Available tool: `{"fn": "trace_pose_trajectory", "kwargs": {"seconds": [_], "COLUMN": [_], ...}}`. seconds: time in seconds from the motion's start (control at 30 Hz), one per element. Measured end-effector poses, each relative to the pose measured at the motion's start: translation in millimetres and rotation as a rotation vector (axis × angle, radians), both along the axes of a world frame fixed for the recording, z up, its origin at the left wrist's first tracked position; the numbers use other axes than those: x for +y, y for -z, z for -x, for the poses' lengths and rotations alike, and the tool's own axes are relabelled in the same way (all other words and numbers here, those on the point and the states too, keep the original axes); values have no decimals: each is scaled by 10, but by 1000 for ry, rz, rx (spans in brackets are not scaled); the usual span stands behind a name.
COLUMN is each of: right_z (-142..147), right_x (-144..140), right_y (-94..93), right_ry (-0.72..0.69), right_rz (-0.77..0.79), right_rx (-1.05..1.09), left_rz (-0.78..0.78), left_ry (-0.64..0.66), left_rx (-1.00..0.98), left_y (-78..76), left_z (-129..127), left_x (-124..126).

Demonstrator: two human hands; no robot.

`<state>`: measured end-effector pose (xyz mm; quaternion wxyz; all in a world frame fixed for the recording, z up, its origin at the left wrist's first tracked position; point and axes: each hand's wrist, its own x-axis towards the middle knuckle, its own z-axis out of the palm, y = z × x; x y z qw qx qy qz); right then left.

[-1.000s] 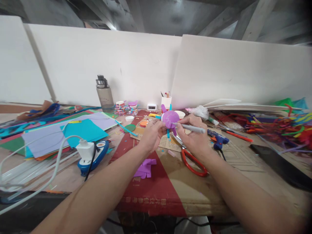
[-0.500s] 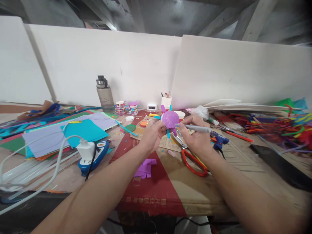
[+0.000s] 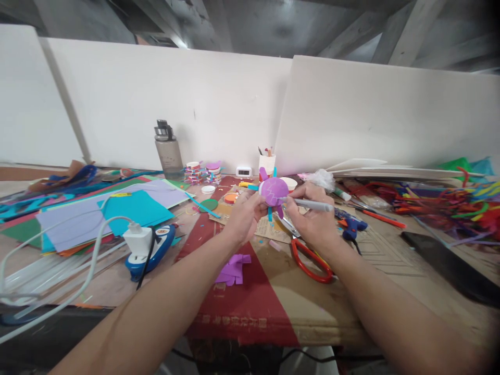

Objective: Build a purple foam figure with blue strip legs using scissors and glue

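Held up over the cardboard-covered table is a round purple paper craft [image 3: 274, 190] with purple and blue tabs around its edge and light zigzag lines on its face. My left hand [image 3: 247, 214] is closed on its lower left side. In my right hand [image 3: 312, 216] is a grey pen [image 3: 314, 204], its tip at the right part of the purple face. Red-handled scissors [image 3: 311, 261] lie below my right hand. Purple paper pieces [image 3: 234, 270] rest on the red strip below my left hand.
Coloured paper sheets [image 3: 135, 212] and a blue-and-white power strip [image 3: 150, 250] are at left. A bottle [image 3: 167, 151] and two stacks of decorated discs [image 3: 213, 173] stand behind. At right lie a blue glue gun [image 3: 353, 225], a black phone-like slab [image 3: 449, 268] and tangled coloured strips [image 3: 469, 192].
My right hand and the pen have shifted slightly left, and the pen tip has moved a little across the purple face. My left hand keeps the craft in nearly the same place.
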<state>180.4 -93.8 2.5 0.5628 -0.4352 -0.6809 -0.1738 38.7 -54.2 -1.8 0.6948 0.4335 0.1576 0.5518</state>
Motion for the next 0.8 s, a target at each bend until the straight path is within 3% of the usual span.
{"fn": "trace_pose_trajectory", "kwargs": {"seconds": [0.8], "right_z": [-62], "right_x": [40], "right_y": [4], "right_ry": [-5], "right_rz": [-19], "right_rx": [67], "left_rz": [-2], "left_ry": [-28], "left_rx": [8], "left_y": [-16], "left_z": [4], "left_x": [-24]}}
